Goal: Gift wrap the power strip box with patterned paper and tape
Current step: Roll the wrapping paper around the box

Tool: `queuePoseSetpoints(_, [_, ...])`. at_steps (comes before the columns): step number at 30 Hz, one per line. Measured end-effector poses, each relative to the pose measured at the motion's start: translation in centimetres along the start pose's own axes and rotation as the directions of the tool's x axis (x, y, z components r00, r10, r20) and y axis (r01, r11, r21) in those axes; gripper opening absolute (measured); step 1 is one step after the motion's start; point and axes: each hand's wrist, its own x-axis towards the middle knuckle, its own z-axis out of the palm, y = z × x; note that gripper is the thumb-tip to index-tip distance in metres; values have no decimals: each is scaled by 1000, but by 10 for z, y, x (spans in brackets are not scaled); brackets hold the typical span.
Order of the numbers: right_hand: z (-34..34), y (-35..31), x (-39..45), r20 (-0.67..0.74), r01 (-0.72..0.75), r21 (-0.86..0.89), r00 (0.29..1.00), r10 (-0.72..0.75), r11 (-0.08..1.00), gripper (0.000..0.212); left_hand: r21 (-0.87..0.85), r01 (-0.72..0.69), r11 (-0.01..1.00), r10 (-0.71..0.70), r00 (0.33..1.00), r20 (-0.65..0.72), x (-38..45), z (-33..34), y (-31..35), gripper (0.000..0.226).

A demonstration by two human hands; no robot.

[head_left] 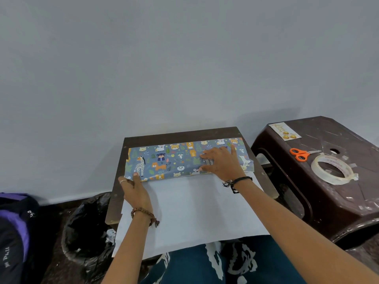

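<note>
Right hand (222,163) presses flat, fingers spread, on patterned paper (164,160); left hand (136,191) steadies its edge, grip loose. Creasing tight should help.

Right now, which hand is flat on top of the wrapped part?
The right hand, fingers spread flat on the patterned paper. The left hand sits at the fold's near-left corner, on the white underside.

A: How many things do you count on the dark stool (328,181) at the right of the frame?

B: Three: one pair of orange scissors (300,154), one roll of clear tape (332,169), one small card (285,131).

A: And elsewhere?

B: One sheet of patterned paper (172,158) on the counter (180,134), two hands, one black bin (86,228) and one bag (14,228) at lower left.
</note>
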Motion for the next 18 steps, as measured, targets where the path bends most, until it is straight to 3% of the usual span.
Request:
queuePoseSetpoints(10, [2,0,0,-13,-18,73,1000,19,997,46,33,-31,999,30,999,19,-2,0,-1,12])
queuePoseSetpoints(14, [-1,7,-1,-81,-30,219,995,49,975,32,-17,-10,1000,10,999,46,-1,-1,0,12])
queuePoseSetpoints(18, [-4,21,-2,-88,-208,410,960,265,888,38,-47,8,999,-7,1000,28,-1,0,0,16])
